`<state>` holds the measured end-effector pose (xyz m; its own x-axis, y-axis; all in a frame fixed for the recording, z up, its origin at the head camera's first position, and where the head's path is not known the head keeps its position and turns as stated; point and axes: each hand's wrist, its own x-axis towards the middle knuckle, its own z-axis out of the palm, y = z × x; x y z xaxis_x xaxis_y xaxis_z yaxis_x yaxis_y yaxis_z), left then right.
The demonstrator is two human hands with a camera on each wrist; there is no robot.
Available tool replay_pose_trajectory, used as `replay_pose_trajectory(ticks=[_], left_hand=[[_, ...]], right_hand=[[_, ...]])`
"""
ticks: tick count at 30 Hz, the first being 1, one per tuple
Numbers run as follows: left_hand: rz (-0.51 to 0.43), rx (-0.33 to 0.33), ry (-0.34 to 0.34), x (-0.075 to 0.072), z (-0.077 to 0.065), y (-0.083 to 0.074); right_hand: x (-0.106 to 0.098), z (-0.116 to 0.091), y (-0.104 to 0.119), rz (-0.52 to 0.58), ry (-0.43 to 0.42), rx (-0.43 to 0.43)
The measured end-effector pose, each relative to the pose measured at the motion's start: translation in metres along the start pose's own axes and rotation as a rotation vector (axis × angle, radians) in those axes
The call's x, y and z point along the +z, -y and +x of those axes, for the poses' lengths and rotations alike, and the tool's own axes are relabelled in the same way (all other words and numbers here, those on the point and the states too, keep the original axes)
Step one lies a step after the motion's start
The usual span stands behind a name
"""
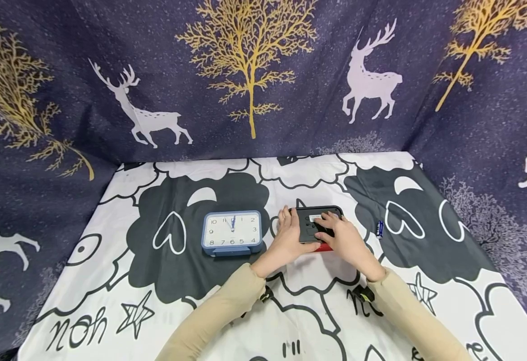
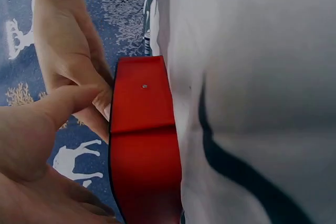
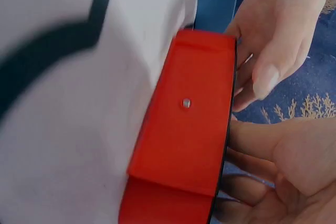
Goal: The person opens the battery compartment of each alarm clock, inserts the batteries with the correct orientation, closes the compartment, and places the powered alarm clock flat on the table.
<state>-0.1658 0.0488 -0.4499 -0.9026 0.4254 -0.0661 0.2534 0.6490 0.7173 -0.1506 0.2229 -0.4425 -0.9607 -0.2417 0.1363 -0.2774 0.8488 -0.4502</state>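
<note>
A red clock (image 1: pixel 325 247) lies face down with its black back (image 1: pixel 307 235) upward. On that back are a white label and small round knobs. My left hand (image 1: pixel 287 235) holds its left end, fingers at the far edge and thumb along the near edge. The right hand (image 1: pixel 345 241) rests its spread fingertips and thumb on the back, right of the middle; what lies under them is hidden. Both wrist views show the clock's red side (image 2: pixel 144 156) with a small metal screw (image 3: pixel 186 103). A blue clock (image 1: pixel 232 232) stands to the left, its white dial showing.
A small blue battery (image 1: pixel 379 229) lies on the cloth right of my right hand. The patterned black and white cloth (image 1: pixel 110 281) covers the table. Behind and at both sides hangs a dark curtain (image 1: pixel 290 120) with deer and trees.
</note>
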Motion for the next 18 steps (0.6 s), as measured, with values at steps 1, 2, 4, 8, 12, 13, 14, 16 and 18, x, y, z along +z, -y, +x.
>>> replay_pose_trajectory(ticks=[1,2,4,8,12,13,14,16,18], left_hand=[[0.007,0.002,0.005,0.000,0.000,0.000],[0.027,0.010,0.004,0.000,0.000,0.000],[0.069,0.026,0.004,0.001,0.001,0.000],[0.149,0.049,0.002,0.002,0.005,0.000],[0.160,0.050,0.012,0.002,0.007,0.001],[0.158,0.051,0.014,0.002,0.007,0.001],[0.161,0.054,0.015,0.002,0.007,0.001],[0.163,0.059,0.019,0.002,0.007,0.000],[0.170,0.069,0.016,0.002,0.007,0.000]], right_hand=[[-0.001,0.001,0.000,-0.006,-0.005,-0.016],[-0.001,0.002,-0.001,-0.004,-0.009,-0.025],[-0.003,0.003,-0.003,0.007,-0.013,-0.031],[-0.005,0.006,-0.007,0.006,-0.009,-0.037],[-0.005,0.008,-0.010,-0.015,0.001,-0.055],[-0.004,0.008,-0.011,-0.024,0.002,-0.066],[-0.004,0.008,-0.011,-0.029,0.001,-0.076],[-0.004,0.008,-0.012,-0.049,0.000,-0.098],[-0.005,0.008,-0.012,-0.078,-0.001,-0.125]])
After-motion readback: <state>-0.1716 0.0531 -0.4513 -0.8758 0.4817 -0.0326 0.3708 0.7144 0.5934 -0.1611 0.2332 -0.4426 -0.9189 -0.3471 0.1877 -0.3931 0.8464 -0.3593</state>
